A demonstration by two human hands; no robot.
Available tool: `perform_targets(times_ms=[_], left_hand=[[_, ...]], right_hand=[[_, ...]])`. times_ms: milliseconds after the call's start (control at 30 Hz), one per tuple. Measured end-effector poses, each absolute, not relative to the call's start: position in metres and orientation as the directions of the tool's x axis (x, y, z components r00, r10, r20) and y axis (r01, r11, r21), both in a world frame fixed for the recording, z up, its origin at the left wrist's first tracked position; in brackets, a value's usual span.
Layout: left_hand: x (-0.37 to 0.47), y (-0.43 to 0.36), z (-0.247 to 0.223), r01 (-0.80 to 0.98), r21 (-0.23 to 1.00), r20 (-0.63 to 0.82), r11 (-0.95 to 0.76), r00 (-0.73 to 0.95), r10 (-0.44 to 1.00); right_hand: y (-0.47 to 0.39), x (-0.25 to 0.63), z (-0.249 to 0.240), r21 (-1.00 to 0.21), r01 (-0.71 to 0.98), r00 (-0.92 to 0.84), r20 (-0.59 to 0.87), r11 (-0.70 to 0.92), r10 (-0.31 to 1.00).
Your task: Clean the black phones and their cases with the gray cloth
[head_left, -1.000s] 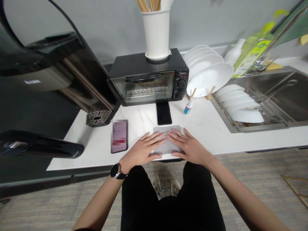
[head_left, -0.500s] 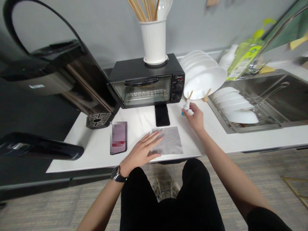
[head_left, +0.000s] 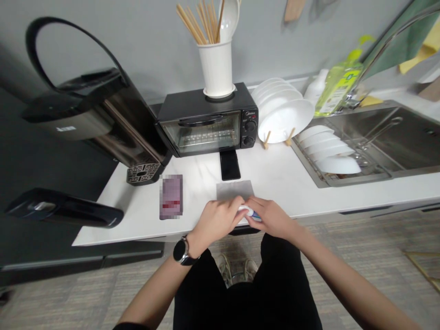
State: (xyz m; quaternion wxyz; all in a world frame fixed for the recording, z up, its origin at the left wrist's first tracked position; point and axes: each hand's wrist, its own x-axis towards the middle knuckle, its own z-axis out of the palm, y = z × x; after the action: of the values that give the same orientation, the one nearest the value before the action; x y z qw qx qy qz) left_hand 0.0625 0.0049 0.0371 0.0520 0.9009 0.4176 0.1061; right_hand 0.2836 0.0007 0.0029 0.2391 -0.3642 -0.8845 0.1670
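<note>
A small white bottle with a blue label (head_left: 253, 213) lies tilted between my two hands, above the counter's front edge. My right hand (head_left: 270, 216) is closed round its blue-marked body. At the white top end, my left hand (head_left: 223, 216) pinches with thumb and fingers; the fingers hide most of the bottle. Beneath and behind the hands a grey cloth (head_left: 234, 189) lies flat on the white counter. Just beyond the cloth is a black phone (head_left: 230, 165), its far end against the toaster oven. Another phone with a pixelated screen (head_left: 171, 196) lies to the left.
A black toaster oven (head_left: 206, 128) carries a white utensil holder (head_left: 217, 68). White plates (head_left: 287, 117) stand in a rack to its right, beside a sink (head_left: 395, 151) with bowls (head_left: 338, 164). A tall black drinks machine (head_left: 137, 123) stands left, near a dark cylindrical object (head_left: 68, 208).
My right hand has brought the bottle from beside the plate rack towards me. My left hand has lifted off the cloth and closed on the bottle's top end.
</note>
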Motion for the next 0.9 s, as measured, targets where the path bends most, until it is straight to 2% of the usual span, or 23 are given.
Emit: perform_targets(times_ms=[67, 167, 267, 333, 400, 467, 533, 600, 700, 800, 900], left_hand=[[0.066, -0.003, 0.039, 0.740, 0.144, 0.117, -0.657, 0.647, 0.754], [0.063, -0.017, 0.040, 0.684, 0.169, 0.089, -0.709, 0.706, 0.703], [0.043, -0.029, 0.042, 0.640, 0.196, 0.101, -0.743, 0.740, 0.665], [0.022, -0.030, 0.042, 0.709, 0.198, 0.126, -0.677, 0.666, 0.735], [0.003, -0.024, 0.038, 0.779, 0.225, 0.154, -0.585, 0.565, 0.811], [-0.007, -0.011, 0.027, 0.794, 0.318, 0.167, -0.518, 0.491, 0.855], [-0.006, 0.004, 0.011, 0.779, 0.426, 0.181, -0.460, 0.425, 0.887], [-0.001, 0.018, -0.004, 0.757, 0.523, 0.188, -0.391, 0.345, 0.919], [0.004, 0.031, -0.017, 0.680, 0.659, 0.187, -0.323, 0.267, 0.945], [0.002, 0.035, -0.019, 0.608, 0.740, 0.183, -0.287, 0.228, 0.956], [-0.001, 0.035, -0.018, 0.584, 0.766, 0.163, -0.268, 0.228, 0.960]], right_hand=[[-0.007, 0.282, 0.003, -0.410, 0.583, -0.649, 0.285, 0.701, 0.706], [-0.021, 0.285, 0.004, -0.321, 0.568, -0.716, 0.262, 0.758, 0.647], [-0.031, 0.309, 0.003, -0.319, 0.537, -0.746, 0.252, 0.781, 0.616], [-0.032, 0.334, 0.001, -0.418, 0.577, -0.665, 0.258, 0.701, 0.701], [-0.030, 0.355, 0.000, -0.615, 0.596, -0.497, 0.222, 0.516, 0.839], [-0.027, 0.362, -0.003, -0.840, 0.451, -0.366, 0.134, 0.301, 0.921], [-0.025, 0.354, -0.007, -0.975, 0.189, -0.326, 0.048, 0.114, 0.944], [-0.023, 0.339, -0.012, -0.999, -0.033, -0.329, -0.006, -0.018, 0.944], [-0.017, 0.323, -0.016, -0.980, -0.169, -0.361, -0.039, -0.106, 0.932], [-0.004, 0.321, -0.015, -0.981, -0.165, -0.387, -0.028, -0.099, 0.922], [0.014, 0.325, -0.011, -0.997, 0.041, -0.382, 0.042, 0.062, 0.923]])
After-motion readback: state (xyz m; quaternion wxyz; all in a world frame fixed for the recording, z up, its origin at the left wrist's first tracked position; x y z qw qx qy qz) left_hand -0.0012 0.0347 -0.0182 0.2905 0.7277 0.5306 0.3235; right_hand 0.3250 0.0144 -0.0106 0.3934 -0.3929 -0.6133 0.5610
